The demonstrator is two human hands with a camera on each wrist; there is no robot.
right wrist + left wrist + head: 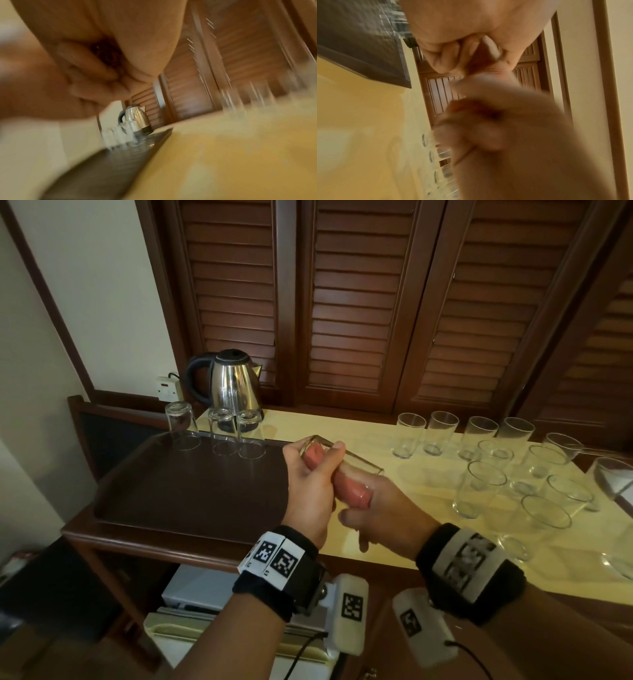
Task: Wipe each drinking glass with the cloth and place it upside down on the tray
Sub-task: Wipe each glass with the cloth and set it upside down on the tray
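left hand grips a tilted glass with red cloth inside, right hand at its mouth; three glasses stand upside down on the tray.

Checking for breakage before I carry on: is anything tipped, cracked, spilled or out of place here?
Nothing stands out. Three glasses stand upside down on the tray, the rest upright on the counter. No cracks or spills show. The only tilted glass is held in both hands for wiping.
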